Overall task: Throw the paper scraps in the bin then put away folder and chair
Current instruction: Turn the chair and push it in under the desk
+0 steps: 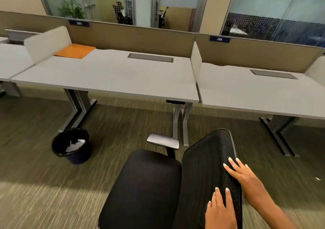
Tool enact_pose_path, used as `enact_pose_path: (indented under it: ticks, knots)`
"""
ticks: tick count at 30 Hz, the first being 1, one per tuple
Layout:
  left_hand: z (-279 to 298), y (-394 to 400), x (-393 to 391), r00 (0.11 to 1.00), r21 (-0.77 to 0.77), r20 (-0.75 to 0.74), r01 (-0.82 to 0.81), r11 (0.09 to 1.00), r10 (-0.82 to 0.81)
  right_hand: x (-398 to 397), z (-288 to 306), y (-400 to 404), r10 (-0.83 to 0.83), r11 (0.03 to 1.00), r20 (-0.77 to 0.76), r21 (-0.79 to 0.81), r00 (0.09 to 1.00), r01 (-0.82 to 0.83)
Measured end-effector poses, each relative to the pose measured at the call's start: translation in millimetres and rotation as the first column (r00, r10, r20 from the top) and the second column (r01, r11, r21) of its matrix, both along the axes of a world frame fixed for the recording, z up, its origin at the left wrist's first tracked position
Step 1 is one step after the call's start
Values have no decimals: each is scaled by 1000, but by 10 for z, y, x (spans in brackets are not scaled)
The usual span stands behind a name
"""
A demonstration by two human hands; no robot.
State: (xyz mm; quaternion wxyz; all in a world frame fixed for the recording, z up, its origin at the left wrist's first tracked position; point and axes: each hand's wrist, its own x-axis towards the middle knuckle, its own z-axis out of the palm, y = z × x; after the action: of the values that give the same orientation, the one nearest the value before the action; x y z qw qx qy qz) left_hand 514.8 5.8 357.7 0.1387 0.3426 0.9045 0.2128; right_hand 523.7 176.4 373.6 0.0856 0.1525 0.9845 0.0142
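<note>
A black office chair stands on the carpet in front of me, its mesh backrest turned toward me. My left hand lies on the top edge of the backrest, fingers curled over it. My right hand rests on the same edge a little further up. An orange folder lies flat at the far left corner of the grey desk. A black bin with white paper scraps inside stands on the floor by the desk's left leg.
A second desk adjoins on the right, split off by a white divider. Metal desk legs stand just beyond the chair's grey armrest. Tan partition panels back both desks. A small white scrap lies on the carpet at far right.
</note>
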Motion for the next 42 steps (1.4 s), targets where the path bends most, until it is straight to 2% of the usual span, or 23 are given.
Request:
enact_pose_path:
  ticks: [3, 6, 7, 8, 9, 10, 13, 17, 23, 26, 30, 35, 39, 42]
  knots:
    - [6, -216, -89, 995, -13, -73, 70, 997, -70, -32, -27, -218, -46, 999, -47, -31, 998, 44]
    - [-102, -463, -232, 986, 83, -97, 143, 986, -135, -59, -69, -452, -83, 996, -89, -29, 993, 80]
    - [-185, -529, -278, 977, 64, -147, 166, 984, -155, -77, -85, -540, -94, 995, -109, -39, 990, 90]
    - [-224, -620, -338, 974, 41, -122, 199, 979, -193, -100, -98, -629, -108, 994, -136, -52, 985, 101]
    - [-189, -720, -385, 965, -17, 19, 260, 965, -260, -127, -109, -715, -123, 991, -157, -62, 980, 115]
    - [-154, -828, -436, 950, -56, 82, 308, 950, -303, -160, -119, -812, -134, 990, -162, -56, 978, 126]
    - [-86, -1131, -605, 948, -132, 102, 315, 940, -303, -278, -145, -1105, -133, 991, -146, 14, 980, 136]
    - [148, -1598, -894, 929, -155, 156, 358, 921, -335, -454, -140, -1512, -130, 989, -131, 54, 983, 138]
    - [386, -2285, -1279, 934, -261, 147, 354, 898, -325, -778, -98, -2093, -68, 992, -129, 97, 989, 81]
    - [408, -2627, -1504, 928, -273, 157, 369, 888, -338, -897, 10, -2375, -77, 996, -116, 43, 990, 83]
    - [347, -3125, -1835, 933, -297, 209, 345, 890, -292, -1041, 55, -2632, 85, 994, -212, 81, 974, -70]
    - [327, -3726, -2298, 930, -422, 213, 363, 831, -299, -1228, 57, -3027, 245, 969, -260, 80, 934, -232]
    - [291, -4168, -2518, 961, -485, 149, 277, 830, -234, -1406, -12, -3320, 309, 949, -321, 43, 895, -312]
    - [206, -4418, -2557, 988, -459, 73, 157, 875, -139, -1556, -25, -3520, 328, 939, -349, 19, 878, -343]
